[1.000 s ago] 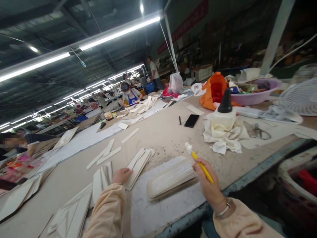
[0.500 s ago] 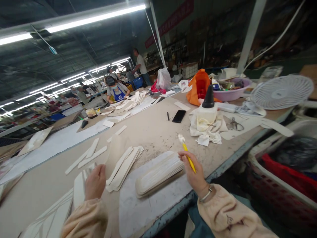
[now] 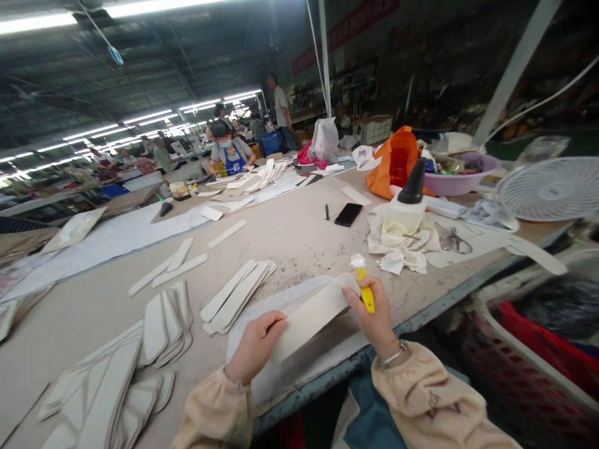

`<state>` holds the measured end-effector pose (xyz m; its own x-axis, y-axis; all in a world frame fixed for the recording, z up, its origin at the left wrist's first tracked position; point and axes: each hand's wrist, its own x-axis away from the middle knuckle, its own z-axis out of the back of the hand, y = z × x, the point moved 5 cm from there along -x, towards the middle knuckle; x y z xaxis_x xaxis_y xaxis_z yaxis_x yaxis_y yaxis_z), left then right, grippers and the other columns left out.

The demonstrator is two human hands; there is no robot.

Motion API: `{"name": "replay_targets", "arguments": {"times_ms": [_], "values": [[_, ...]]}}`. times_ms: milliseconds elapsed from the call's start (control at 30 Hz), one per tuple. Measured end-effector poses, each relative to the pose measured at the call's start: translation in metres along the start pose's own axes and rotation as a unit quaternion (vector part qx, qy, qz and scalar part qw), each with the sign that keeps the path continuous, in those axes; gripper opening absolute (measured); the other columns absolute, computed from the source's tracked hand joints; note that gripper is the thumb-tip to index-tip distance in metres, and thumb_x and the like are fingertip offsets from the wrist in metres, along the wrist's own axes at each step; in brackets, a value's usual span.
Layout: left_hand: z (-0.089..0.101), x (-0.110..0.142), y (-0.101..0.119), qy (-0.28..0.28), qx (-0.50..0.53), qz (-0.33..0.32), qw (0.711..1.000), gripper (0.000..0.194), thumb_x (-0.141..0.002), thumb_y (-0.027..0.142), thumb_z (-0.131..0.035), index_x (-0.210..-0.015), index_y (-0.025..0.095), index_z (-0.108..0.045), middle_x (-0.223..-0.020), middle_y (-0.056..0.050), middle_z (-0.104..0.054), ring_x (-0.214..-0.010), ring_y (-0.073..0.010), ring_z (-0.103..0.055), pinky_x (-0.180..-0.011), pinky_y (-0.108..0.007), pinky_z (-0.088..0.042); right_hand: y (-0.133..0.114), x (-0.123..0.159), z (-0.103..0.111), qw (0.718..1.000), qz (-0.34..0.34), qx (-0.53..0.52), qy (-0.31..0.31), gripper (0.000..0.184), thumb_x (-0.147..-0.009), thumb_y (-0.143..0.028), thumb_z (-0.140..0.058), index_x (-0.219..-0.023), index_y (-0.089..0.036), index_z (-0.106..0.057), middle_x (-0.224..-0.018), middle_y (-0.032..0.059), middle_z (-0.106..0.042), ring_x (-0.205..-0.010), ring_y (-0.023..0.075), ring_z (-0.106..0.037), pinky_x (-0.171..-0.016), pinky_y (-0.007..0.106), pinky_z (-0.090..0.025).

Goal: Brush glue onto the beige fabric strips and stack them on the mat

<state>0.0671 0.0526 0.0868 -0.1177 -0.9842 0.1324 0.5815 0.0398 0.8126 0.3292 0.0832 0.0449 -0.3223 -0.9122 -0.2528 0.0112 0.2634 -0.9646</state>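
A long cream panel (image 3: 312, 317) with rounded corners spans my two hands, covering the stack seen beneath it earlier. My left hand (image 3: 256, 344) pinches its near left end between thumb and fingers. At the far right end, my right hand (image 3: 374, 315) touches the panel with its fingertips while gripping a yellow-handled brush (image 3: 367, 294), whose white-coated bristles point up and away. Under the panel lies a pale sheet (image 3: 278, 298) on the table. A fanned stack of similar strips (image 3: 238, 296) lies just beyond my left hand.
More cream pieces (image 3: 110, 380) are piled at the left. A glue bottle (image 3: 402, 215) with a black cone top stands on crumpled cloth, near a phone (image 3: 348, 214) and scissors (image 3: 453, 242). An orange bag (image 3: 393, 163), purple basin (image 3: 461, 181) and white fan (image 3: 552, 187) sit farther right.
My left hand took a panel from the fanned stack and brought it rightward over the other stack. My right hand, still holding the brush, now meets the panel's far end.
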Motion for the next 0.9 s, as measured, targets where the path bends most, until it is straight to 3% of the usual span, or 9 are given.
{"name": "replay_targets", "arguments": {"times_ms": [133,200,333,533,700,900], "values": [[0.016,-0.016,-0.013,-0.005,0.11,0.048,0.993,0.054,-0.069,0.044,-0.066,-0.114,0.014,-0.06,-0.085,-0.003,-0.064,-0.074,-0.0146,-0.058,-0.065,-0.026,-0.044,0.005,-0.005,0.005,0.994,0.03,0.095,0.041,0.035,-0.077,-0.042,-0.069,-0.089,-0.023,-0.042,-0.085,0.0003,-0.057,-0.065,0.0148,-0.054,-0.065,0.03,-0.046],[0.024,-0.023,-0.021,0.003,0.123,0.065,0.99,0.062,-0.067,0.045,-0.067,-0.119,0.013,-0.057,-0.086,-0.004,-0.063,-0.073,-0.0137,-0.059,-0.064,-0.025,-0.046,0.008,-0.009,0.005,0.986,0.04,0.155,0.054,0.036,-0.076,-0.046,-0.069,-0.09,-0.022,-0.045,-0.085,0.0002,-0.055,-0.065,0.0152,-0.053,-0.067,0.031,-0.045],[0.029,-0.032,-0.036,0.019,0.116,0.098,0.988,0.058,-0.064,0.039,-0.071,-0.113,0.011,-0.058,-0.073,0.001,-0.06,-0.064,-0.0118,-0.058,-0.061,-0.026,-0.048,0.01,-0.013,0.003,0.971,0.052,0.225,0.058,0.036,-0.074,-0.049,-0.067,-0.09,-0.022,-0.048,-0.082,-0.0002,-0.054,-0.065,0.0163,-0.052,-0.066,0.03,-0.043],[0.025,-0.036,-0.054,0.021,0.046,0.114,0.992,0.052,-0.061,0.034,-0.075,-0.105,0.011,-0.061,-0.054,0.006,-0.058,-0.046,-0.0105,-0.052,-0.049,-0.024,-0.041,0.014,-0.014,-0.004,0.961,0.068,0.266,0.015,0.036,-0.075,-0.052,-0.065,-0.09,-0.023,-0.049,-0.084,0.0019,-0.058,-0.07,0.0198,-0.055,-0.067,0.031,-0.043],[0.026,-0.037,-0.061,0.026,-0.029,0.105,0.994,0.047,-0.065,0.035,-0.072,-0.104,0.012,-0.063,-0.054,0.005,-0.06,-0.048,-0.0128,-0.055,-0.051,-0.025,-0.04,0.015,-0.013,-0.008,0.958,0.056,0.28,-0.004,0.035,-0.076,-0.054,-0.061,-0.088,-0.023,-0.049,-0.081,0.0026,-0.06,-0.064,0.0194,-0.056,-0.061,0.031,-0.043],[0.028,-0.037,-0.052,0.028,-0.11,0.099,0.989,0.038,-0.066,0.033,-0.07,-0.098,0.014,-0.07,-0.059,0.002,-0.066,-0.057,-0.0171,-0.061,-0.06,-0.028,-0.044,0.015,-0.012,-0.011,0.954,0.062,0.292,-0.026,0.034,-0.08,-0.056,-0.057,-0.087,-0.023,-0.05,-0.069,0.0,-0.057,-0.056,0.0185,-0.055,-0.056,0.029,-0.041]]}}
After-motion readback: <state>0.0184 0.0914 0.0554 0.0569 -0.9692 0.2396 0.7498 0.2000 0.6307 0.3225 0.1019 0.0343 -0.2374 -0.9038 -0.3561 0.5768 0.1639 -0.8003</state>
